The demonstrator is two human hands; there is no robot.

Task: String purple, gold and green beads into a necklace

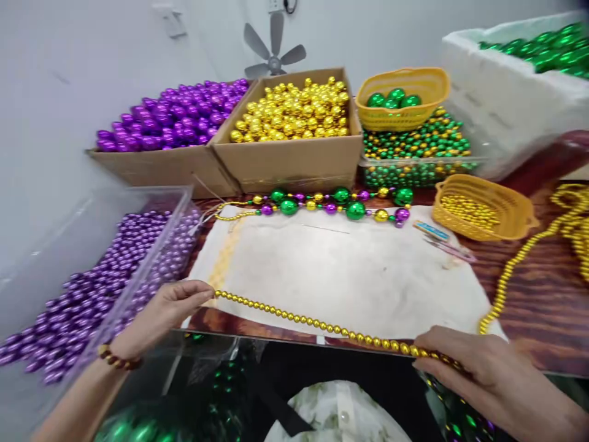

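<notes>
A strand of small gold beads [301,319] stretches nearly straight between my hands over the front edge of a white cloth [322,264]. My left hand [177,304] pinches its left end between thumb and fingertips. My right hand [478,368] is closed around the strand farther right, and more of it passes under the palm. From near that hand, a gold bead string [510,267] climbs to a heap of gold strands [577,215] at the right. Along the cloth's back edge lies a necklace [329,207] of green, purple and gold beads with gold strand ends.
Cardboard boxes of purple beads [175,116] and gold beads [294,110] stand at the back. A clear bin of purple beads [119,258] is at left. Yellow baskets [510,215], a white foam box [501,110], and small tools [446,248] occupy the right side.
</notes>
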